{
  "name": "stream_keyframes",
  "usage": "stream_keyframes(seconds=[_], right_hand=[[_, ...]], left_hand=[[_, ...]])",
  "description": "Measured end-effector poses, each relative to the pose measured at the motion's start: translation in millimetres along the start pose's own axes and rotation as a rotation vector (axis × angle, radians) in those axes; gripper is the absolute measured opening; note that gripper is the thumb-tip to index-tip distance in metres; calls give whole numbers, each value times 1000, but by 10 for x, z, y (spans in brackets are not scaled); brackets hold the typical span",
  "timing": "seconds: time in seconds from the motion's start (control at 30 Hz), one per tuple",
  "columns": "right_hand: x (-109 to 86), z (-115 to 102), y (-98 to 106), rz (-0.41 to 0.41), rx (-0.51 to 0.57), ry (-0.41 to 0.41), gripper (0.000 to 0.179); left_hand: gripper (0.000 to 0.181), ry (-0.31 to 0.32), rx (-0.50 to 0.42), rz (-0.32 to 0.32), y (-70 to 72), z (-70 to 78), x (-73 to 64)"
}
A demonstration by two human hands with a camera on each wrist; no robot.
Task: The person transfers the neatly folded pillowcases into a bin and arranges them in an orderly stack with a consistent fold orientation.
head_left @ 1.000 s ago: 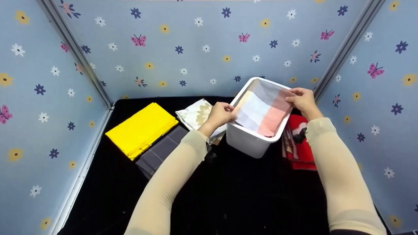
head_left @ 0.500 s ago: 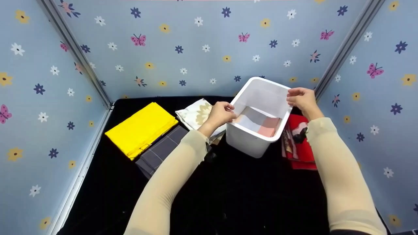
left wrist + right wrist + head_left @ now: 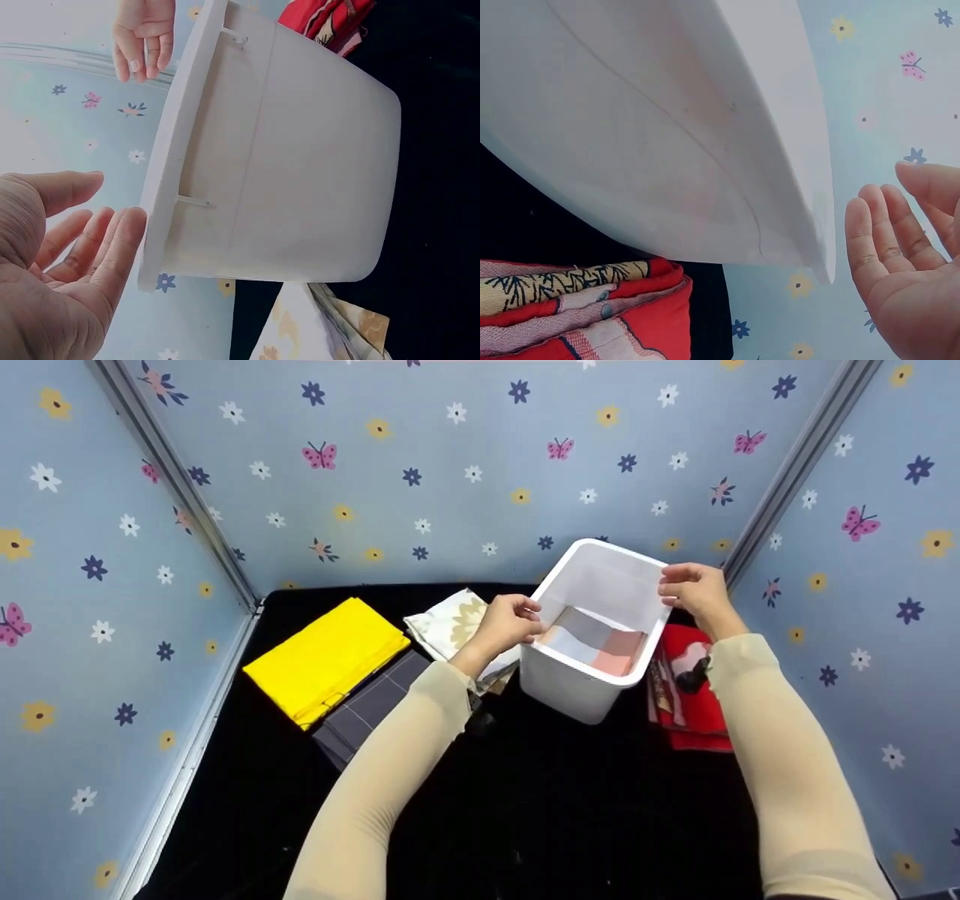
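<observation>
And here it is, the colour-block cloth (image 3: 596,641) down inside the white bin (image 3: 574,690), sunk well below the rim (image 3: 177,142)! The bin stands on the black bench (image 3: 525,810), floral cloth (image 3: 450,622) beside it on the left, red cloth (image 3: 694,705) on the right.

Look at the hands, one on each side of the mouth. The left hand (image 3: 506,624) has its fingers bunched loosely and its thumb apart, pinching nothing; fingertips right at the rim, and whether they touch I cannot tell. The right hand (image 3: 697,589) sits just off its edge, fingers side by side, relaxed, gripping nothing.

The smart play, I'd judge: lift both hands away level, without brushing the rim, then press down any corner that rides up the wall.

Now the lie of it: the bin's mouth faces up, its long axis slanting from near left to far right. The cloth's cream side points left, pink right; the near wall hides too much to call its long axis.
</observation>
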State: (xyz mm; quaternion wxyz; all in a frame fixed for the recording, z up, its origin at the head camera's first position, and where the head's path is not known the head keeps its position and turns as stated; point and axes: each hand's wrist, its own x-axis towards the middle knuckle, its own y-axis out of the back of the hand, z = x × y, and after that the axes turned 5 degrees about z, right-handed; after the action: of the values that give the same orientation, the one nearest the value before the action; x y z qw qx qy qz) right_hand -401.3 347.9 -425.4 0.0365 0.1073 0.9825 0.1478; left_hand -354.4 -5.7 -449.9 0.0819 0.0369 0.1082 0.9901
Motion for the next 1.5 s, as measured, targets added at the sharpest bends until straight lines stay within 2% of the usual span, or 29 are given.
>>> stream_keyframes(seconds=[0.3, 0.5, 0.67, 0.87, 1.17, 1.5], right_hand=[[-97, -27, 38, -13, 72, 18, 28], [-155, -47, 89, -22, 133, 31, 25], [-209, -57, 146, -19, 157, 29, 25], [-308, -77, 249, -31, 214, 26, 25], [-362, 44, 380, -5, 228, 25, 24], [-372, 298, 501, 47, 182, -4, 22]], left_hand=[[32, -29, -14, -2, 37, -9, -37], [33, -83, -18, -20, 61, -29, -68], [32, -147, 45, -30, 91, -94, -71], [32, -185, 96, 10, 139, -189, -64], [37, -163, 131, 120, 156, -296, -37], [44, -104, 76, 122, 83, -406, 3]])
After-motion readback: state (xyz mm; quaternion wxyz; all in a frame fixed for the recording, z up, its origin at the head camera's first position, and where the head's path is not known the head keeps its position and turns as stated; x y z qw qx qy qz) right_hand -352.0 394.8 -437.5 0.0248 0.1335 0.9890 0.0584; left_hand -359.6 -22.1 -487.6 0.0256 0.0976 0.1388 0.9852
